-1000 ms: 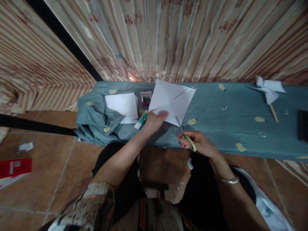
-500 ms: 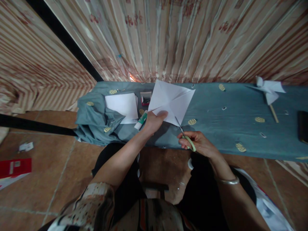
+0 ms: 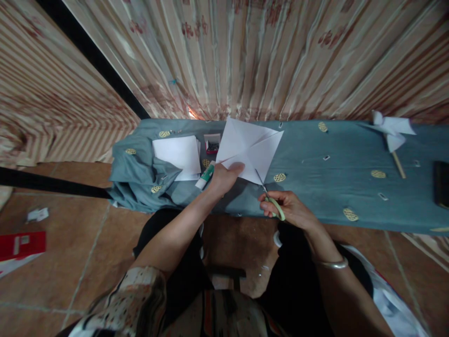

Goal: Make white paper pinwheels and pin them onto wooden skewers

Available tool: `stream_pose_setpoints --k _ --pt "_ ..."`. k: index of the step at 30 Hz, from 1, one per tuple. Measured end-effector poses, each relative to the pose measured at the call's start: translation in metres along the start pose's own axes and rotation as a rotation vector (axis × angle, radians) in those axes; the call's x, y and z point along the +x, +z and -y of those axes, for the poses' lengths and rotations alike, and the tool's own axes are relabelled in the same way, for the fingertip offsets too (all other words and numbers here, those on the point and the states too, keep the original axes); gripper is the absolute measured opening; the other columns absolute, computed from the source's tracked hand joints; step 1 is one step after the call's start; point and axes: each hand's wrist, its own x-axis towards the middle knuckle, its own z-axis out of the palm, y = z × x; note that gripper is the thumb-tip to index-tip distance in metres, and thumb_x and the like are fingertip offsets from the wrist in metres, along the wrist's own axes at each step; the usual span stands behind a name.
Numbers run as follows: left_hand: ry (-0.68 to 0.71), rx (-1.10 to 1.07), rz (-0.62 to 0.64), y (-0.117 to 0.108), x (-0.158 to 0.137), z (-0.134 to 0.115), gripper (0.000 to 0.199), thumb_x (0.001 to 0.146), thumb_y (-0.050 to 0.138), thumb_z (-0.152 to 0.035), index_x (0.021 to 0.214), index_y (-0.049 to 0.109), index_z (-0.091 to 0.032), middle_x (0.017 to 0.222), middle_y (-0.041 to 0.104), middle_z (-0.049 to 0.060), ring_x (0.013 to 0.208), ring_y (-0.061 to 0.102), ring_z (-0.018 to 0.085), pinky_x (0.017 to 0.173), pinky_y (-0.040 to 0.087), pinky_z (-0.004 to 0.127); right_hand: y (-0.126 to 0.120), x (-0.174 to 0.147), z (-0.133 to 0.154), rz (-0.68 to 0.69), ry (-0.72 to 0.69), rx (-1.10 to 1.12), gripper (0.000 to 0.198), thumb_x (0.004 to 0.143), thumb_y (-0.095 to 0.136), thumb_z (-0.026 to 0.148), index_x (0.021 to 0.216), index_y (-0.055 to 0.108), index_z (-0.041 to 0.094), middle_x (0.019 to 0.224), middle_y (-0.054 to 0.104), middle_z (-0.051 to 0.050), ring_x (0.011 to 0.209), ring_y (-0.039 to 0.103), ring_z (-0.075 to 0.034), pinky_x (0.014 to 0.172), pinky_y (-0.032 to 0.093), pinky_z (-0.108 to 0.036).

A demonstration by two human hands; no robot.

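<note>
A white square of paper (image 3: pixel 261 150) with diagonal creases lies tilted above the cloth, a slit showing toward its right corner. My left hand (image 3: pixel 226 178) grips its lower left edge, thumb on top and fingers underneath. In my right hand (image 3: pixel 286 206) is a pair of scissors (image 3: pixel 275 206) with light green handles. Their blades are at the paper's lower corner, pointing up toward its middle. Just left of my left hand lies a green and white glue stick (image 3: pixel 206 175). Behind it stands a small open box (image 3: pixel 212 144) with dark little pieces inside.
A stack of white paper (image 3: pixel 178 154) lies on the left of the blue-green cloth (image 3: pixel 308 187). Far right are a paper pinwheel on a stick (image 3: pixel 396 131) and a dark object (image 3: pixel 442 182). A striped curtain (image 3: pixel 245 61) hangs behind.
Almost nothing differs. Both hands, the paper and the scissors keep their places, and the whole view has shifted very slightly.
</note>
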Motion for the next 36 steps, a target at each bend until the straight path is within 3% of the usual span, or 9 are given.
stream_pose_setpoints --k 11,21,27,36 --pt "0.007 0.034 0.057 0.003 0.002 0.023 0.032 0.069 0.075 -0.027 0.098 0.070 -0.014 0.104 0.076 0.010 0.098 0.070 0.026 0.089 0.055 0.035 -0.001 -0.001 -0.001 -0.011 0.019 0.038 0.045 0.061 0.084 0.056 0.081 0.069 0.019 0.060 0.063 0.003 0.057 0.059 -0.010 0.055 0.049 -0.021" --pt "-0.027 -0.005 0.059 0.002 -0.003 0.015 0.030 0.070 0.073 -0.028 0.096 0.071 -0.013 0.100 0.076 0.011 0.092 0.071 0.026 0.082 0.056 0.033 -0.001 0.001 -0.001 -0.001 0.019 0.036 0.045 0.060 0.084 0.057 0.079 0.069 0.018 0.058 0.062 0.003 0.055 0.058 -0.009 0.055 0.048 -0.019" --pt "0.024 -0.046 0.072 0.001 -0.003 0.014 0.031 0.070 0.072 -0.024 0.099 0.070 -0.014 0.104 0.076 0.010 0.095 0.071 0.025 0.086 0.056 0.034 0.000 0.001 -0.001 0.004 -0.006 0.026 0.043 0.062 0.084 0.056 0.078 0.070 0.019 0.058 0.062 0.003 0.054 0.057 -0.007 0.054 0.047 -0.018" --pt "-0.008 -0.006 0.060 0.001 -0.002 0.015 0.034 0.070 0.072 -0.027 0.100 0.069 -0.013 0.105 0.075 0.010 0.098 0.070 0.025 0.087 0.056 0.035 0.001 0.000 0.002 -0.026 -0.004 0.006 0.046 0.059 0.084 0.058 0.076 0.070 0.018 0.056 0.063 0.003 0.051 0.056 -0.009 0.052 0.047 -0.021"
